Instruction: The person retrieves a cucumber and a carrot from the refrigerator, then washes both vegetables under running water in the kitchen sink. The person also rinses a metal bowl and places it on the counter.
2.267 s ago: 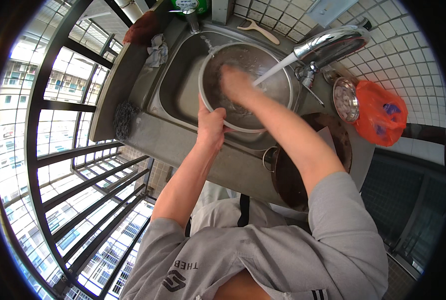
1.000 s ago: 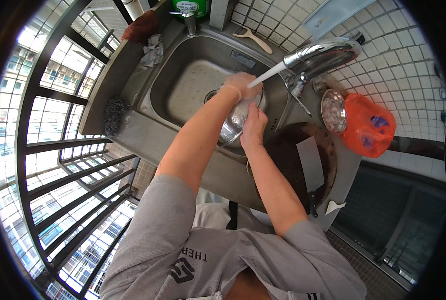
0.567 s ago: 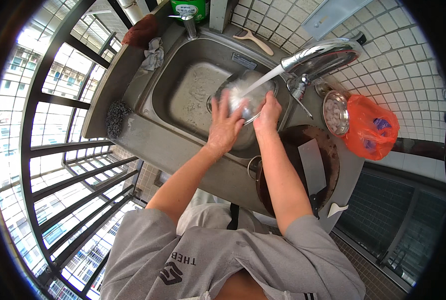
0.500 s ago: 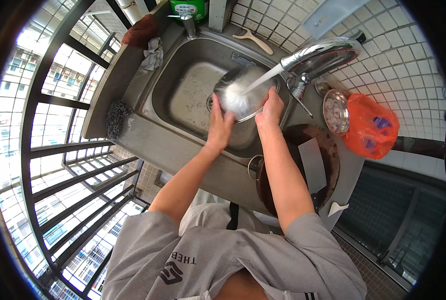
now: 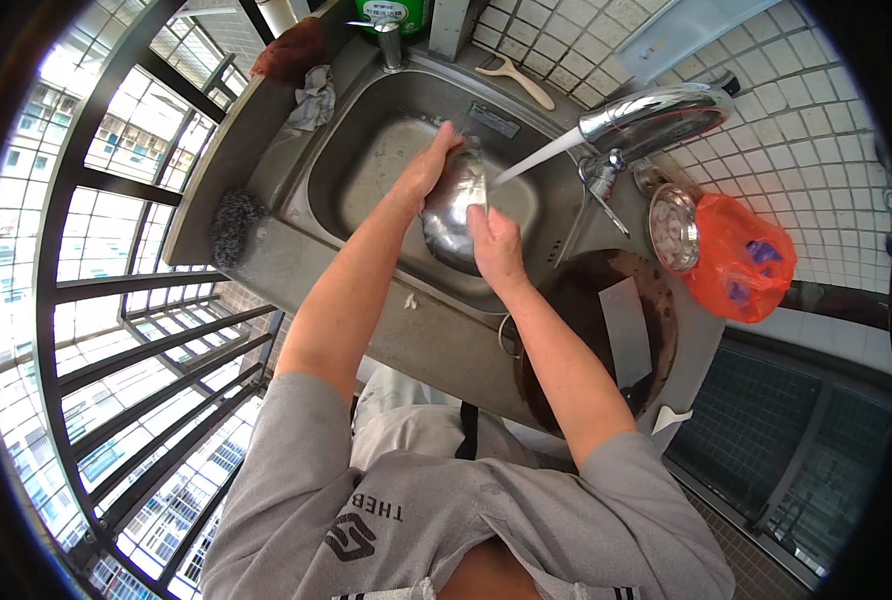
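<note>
A shiny metal bowl (image 5: 450, 222) is tipped on its side above the sink basin (image 5: 356, 185), its outside partly facing me. My left hand (image 5: 432, 168) holds the bowl's far left edge with its fingers stretched along it. My right hand (image 5: 496, 243) is closed on the right rim, thumb uppermost. From the curved chrome faucet (image 5: 656, 108) a stream of water (image 5: 538, 158) runs down at the bowl's right side. The inside of the bowl is mostly hidden from view.
Right of the sink lies a cleaver (image 5: 626, 325) across a round, dark brown pan-like thing (image 5: 571, 320). Beyond are a metal bowl of pale pieces (image 5: 674, 230) and an orange plastic bag (image 5: 741, 258). A peeler (image 5: 518, 80) sits behind the sink; a grey scourer (image 5: 236, 230) at left.
The bowl has gone from lying open under the stream to tipped on its side, and has moved slightly left. My left hand has moved up to its far edge; my right hand has come nearer.
</note>
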`<state>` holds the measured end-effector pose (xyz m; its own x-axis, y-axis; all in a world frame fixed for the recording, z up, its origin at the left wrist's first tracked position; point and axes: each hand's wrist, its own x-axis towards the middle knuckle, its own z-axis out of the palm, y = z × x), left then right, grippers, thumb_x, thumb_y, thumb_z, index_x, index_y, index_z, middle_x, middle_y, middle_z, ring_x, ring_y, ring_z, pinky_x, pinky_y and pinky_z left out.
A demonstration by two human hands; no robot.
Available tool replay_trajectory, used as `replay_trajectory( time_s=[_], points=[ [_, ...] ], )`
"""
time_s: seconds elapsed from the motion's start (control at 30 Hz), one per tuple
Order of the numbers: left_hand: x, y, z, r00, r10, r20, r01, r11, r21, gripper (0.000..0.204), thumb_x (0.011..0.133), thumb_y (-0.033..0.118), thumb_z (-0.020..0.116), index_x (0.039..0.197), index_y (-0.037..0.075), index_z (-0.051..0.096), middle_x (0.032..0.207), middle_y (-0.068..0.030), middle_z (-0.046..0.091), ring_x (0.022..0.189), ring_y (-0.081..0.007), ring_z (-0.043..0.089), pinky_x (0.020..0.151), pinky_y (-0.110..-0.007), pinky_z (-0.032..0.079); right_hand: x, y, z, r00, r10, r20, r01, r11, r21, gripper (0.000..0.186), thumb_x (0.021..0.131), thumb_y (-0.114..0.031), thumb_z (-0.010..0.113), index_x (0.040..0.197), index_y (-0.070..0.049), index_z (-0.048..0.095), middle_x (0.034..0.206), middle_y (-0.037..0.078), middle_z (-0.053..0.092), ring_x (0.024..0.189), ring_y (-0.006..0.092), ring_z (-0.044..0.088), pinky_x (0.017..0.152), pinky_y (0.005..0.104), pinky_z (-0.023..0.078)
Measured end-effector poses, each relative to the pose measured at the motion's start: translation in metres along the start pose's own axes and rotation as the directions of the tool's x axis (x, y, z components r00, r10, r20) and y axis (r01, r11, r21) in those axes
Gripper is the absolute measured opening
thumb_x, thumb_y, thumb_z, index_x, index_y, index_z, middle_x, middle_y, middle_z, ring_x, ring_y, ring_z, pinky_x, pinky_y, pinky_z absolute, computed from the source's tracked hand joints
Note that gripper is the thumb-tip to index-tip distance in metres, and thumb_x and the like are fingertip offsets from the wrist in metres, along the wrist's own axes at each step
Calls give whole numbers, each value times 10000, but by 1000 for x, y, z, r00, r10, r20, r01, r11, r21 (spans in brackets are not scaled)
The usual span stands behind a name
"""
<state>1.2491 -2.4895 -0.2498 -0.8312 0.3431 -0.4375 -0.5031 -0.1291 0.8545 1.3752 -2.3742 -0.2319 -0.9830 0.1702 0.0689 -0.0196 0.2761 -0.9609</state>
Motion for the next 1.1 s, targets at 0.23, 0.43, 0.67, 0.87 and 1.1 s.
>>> replay_trajectory(
  time_s=[0.23, 0.43, 0.67, 0.87, 1.1],
  points=[
    [-33, 16, -35, 889, -442, 119, 431, 896, 104, 584, 858, 274, 493, 1381, 115, 288, 1216, -209, 472, 968, -392, 580, 635, -597, 537, -3, -2, -6, 814, -361, 455, 560, 698, -447, 170, 834, -146, 619, 761, -37, 511, 620, 160, 582, 587, 347, 594, 509, 428, 454],
    [-65, -12, -39, 973, -230, -10, 221, 946, -238, 730, 710, -55, 401, 1381, 194, 259, 1197, -200, 461, 937, -421, 588, 604, -599, 559, 9, 11, -36, 774, -246, 583, 521, 771, -366, 156, 828, -110, 582, 976, -65, 592, 805, 164, 635, 755, 333, 630, 643, 417, 502],
    [-117, -12, 28, 980, -177, -90, 130, 913, -387, 752, 679, -104, 403, 1368, 165, 268, 1205, -146, 464, 929, -328, 589, 608, -513, 584, 105, 28, -13, 974, 221, 52, -97, 613, -784, 273, 890, -188, 401, 986, -37, 607, 967, 236, 630, 898, 416, 609, 767, 482, 496],
    [-122, 13, 3, 975, -34, -217, -17, 974, -227, 757, 688, -116, 393, 1369, 190, 263, 1112, -129, 511, 910, -277, 587, 563, -441, 589, 59, 11, 27, 658, 402, 637, 384, 549, -742, 321, 847, -239, 466, 1021, -40, 648, 1020, 216, 637, 1002, 356, 602, 840, 464, 476],
    [-123, 5, 24, 971, -137, -198, 68, 945, -320, 710, 697, -120, 398, 1338, 168, 299, 1021, -99, 520, 777, -243, 588, 541, -459, 584, 123, -4, 25, 938, 194, 288, 113, 612, -783, 239, 814, -202, 502, 841, -31, 667, 881, 237, 643, 853, 390, 627, 745, 474, 495]
  ],
)
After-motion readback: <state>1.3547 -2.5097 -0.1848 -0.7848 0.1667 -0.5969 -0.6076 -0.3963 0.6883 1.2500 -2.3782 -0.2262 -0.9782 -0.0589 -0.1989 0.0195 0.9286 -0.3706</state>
